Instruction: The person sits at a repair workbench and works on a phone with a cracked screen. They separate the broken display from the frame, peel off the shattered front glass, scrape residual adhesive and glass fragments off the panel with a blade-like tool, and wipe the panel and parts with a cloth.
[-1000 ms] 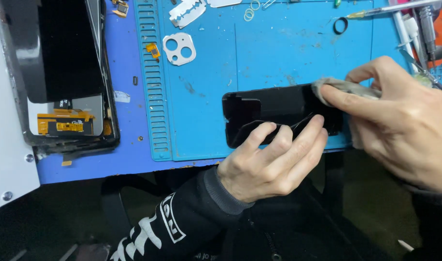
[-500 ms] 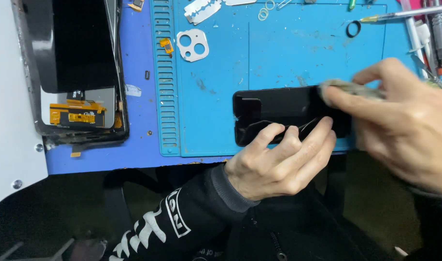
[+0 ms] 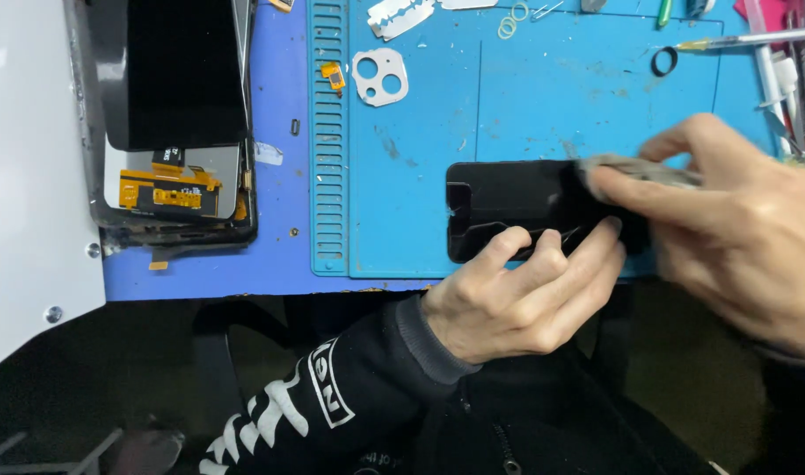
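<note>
The blue silicone work mat (image 3: 543, 105) is spread over the bench, its soft, lightly scuffed surface giving grip under the work, and a ribbed strip of slots (image 3: 329, 132) is seen running down its left side. At the far left an opened device (image 3: 169, 123) is laid out, a dark glossy panel on top and an orange flex cable (image 3: 169, 189) exposed beneath it. Near the front edge of the mat the black phone screen (image 3: 517, 207) is laid flat, a flat smooth rectangle with a notch at its left end. It is steadied by the left hand (image 3: 517, 295), whose fingers are curled over the near edge and pressed on it so the glass cannot slide. A crumpled grey cloth (image 3: 635, 169) is pinched in the right hand (image 3: 736, 237), fingers closed on it, and is held against the right end of the screen, apparently for wiping. Smaller parts are parked toward the back of the mat: a white camera-lens frame (image 3: 380, 77), a razor blade (image 3: 400, 16), a black rubber ring (image 3: 664, 62).
</note>
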